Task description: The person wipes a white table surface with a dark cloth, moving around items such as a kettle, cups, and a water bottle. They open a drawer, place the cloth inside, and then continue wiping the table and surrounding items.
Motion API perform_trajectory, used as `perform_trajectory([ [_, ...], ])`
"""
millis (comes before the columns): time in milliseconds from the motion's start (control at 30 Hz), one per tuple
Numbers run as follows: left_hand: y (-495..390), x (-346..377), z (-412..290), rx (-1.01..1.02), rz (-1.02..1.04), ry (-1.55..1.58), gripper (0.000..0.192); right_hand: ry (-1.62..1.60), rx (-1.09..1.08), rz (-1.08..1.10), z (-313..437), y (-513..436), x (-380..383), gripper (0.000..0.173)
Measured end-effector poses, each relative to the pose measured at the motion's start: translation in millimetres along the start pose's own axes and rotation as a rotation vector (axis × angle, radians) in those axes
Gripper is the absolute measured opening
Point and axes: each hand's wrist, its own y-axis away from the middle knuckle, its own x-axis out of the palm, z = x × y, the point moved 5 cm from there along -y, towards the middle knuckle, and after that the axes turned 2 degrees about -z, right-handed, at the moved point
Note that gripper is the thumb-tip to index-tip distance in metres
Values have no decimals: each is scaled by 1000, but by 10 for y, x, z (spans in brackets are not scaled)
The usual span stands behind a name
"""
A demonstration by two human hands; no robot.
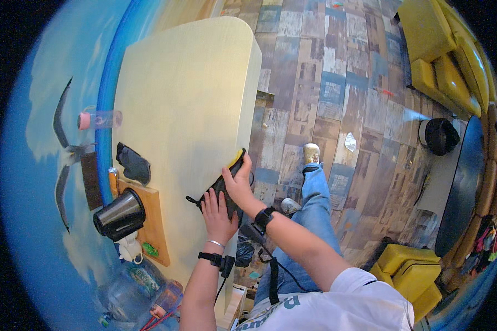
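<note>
A black fabric pouch (237, 203) with a yellow strip along its far end and a thin cord loop lies at the table's right edge. My left hand (218, 215) rests flat on it, fingers spread a little. Thumb and fingers of my right hand (239, 184) pinch its far edge, near the yellow strip. Both hands cover much of the pouch, so its full shape is hidden. Beneath it is the pale wooden table (186, 91). Each of my wrists wears a black strapped device with a cable.
Left on the table are a dark cloth piece (134, 164), a wooden board (152, 223), a black cup-like container (120, 215) and a pink-capped bottle (101, 120). Large plastic bottles (128, 289) stand near left. Yellow seats (426, 31), a dark oval table (457, 186) and floor litter (350, 142) lie right.
</note>
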Motion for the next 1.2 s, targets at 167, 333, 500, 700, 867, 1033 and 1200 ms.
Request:
perform_trajectory([
  [167, -39, -43, -17, 20, -7, -12, 86, 218, -220, -42, 276, -514, 11, 80],
  [333, -615, -172, -116, 105, -146, 23, 82, -18, -130, -32, 224, -1247, -23, 72],
  [500, -660, -203, -87, 134, -222, 76, 78, -73, -66, 12, -313, -1292, 75, 66],
  [700, 51, -3, 30, 100, -148, 63, 77, -44, 105, 74, -1172, 41, 276, 65],
  [867, 1051, 227, 173, 21, -49, 61, 75, -86, 259, 157, -1000, 1344, 228, 67],
  [1033, 1248, 239, 202, -40, -43, 45, 73, 18, 19, 151, -182, 1250, 85, 74],
  [1200, 568, 40, 103, -46, -52, 77, 75, 668, -442, 155, 410, 249, 74, 66],
])
